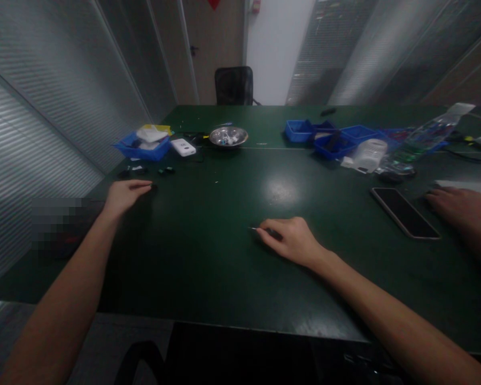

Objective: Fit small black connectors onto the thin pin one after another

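My left hand reaches over the left side of the green table. Its thumb and fingertips pinch a small dark piece, too small to make out. Just beyond it lie several small dark pieces. Near the middle of the table, my right hand is closed around a thin dark-handled tool. The tool's slim metal tip points left and is apart from the left hand. Whether it is a screwdriver or another fine tool cannot be seen.
A blue bin, a white power bank and a metal dish with small parts stand at back left. Blue trays, a plastic bottle and a phone are right. Another person's hand rests beside the phone.
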Demonstrator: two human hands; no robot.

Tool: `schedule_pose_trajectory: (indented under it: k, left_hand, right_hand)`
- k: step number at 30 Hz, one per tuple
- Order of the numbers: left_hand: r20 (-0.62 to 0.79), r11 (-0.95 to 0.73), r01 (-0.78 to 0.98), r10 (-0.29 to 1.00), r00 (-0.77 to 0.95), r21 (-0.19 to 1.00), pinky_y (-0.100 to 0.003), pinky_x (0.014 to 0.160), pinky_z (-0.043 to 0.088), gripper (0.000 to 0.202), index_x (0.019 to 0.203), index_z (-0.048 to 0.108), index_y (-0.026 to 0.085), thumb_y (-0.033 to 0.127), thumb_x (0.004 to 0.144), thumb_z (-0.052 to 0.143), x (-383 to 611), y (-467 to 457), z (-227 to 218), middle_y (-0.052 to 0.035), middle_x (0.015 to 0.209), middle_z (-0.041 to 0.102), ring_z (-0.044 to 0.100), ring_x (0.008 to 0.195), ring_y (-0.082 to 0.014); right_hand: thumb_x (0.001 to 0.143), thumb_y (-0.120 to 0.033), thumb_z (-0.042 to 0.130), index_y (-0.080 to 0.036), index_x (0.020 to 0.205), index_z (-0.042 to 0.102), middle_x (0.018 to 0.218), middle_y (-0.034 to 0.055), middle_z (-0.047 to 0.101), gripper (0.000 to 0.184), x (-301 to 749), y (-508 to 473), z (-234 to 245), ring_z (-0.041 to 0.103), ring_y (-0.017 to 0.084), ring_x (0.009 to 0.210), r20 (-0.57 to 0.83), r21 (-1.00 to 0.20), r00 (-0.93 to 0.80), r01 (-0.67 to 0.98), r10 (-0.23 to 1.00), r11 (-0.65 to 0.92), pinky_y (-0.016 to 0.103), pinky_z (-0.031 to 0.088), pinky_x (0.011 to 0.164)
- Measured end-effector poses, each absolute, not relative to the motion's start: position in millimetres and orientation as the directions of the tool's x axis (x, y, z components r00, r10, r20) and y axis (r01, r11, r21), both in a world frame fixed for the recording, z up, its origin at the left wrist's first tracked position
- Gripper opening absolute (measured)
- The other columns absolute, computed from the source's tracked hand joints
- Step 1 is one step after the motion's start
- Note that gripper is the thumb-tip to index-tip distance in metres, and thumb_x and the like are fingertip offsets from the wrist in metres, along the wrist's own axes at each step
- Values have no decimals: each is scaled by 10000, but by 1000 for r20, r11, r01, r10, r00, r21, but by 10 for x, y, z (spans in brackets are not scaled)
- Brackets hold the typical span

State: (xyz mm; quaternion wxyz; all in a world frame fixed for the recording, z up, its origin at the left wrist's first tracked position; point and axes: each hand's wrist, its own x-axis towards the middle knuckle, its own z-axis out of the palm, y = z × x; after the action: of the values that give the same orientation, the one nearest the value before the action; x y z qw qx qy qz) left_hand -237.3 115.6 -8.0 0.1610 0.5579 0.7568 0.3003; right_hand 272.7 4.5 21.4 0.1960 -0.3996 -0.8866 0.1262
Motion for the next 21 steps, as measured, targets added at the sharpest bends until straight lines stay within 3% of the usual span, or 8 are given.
schedule_pose_trajectory:
  k: [12,21]
  left_hand:
    - [-12,274,544,900,-435,794,-296,779,456,467,1154,768,162,295,711,831,-2309,1184,-78,-87,1026,747,636,875,-203]
    - [22,291,584,883,-469,758,-274,673,423,462,1171,754,112,293,746,754,-2299,1242,-115,-102,966,749,603,773,-183]
  right_hand:
    - [1029,-416,457,-210,1001,718,752,-10,711,334,2720,46,194,584,98,570,247,-371,-605,662,757,651,259,363,579]
    - [1024,-422,457,-208,984,720,732,-4,708,341,2710,38,200,575,99,551,244,-359,-596,678,765,642,254,352,566]
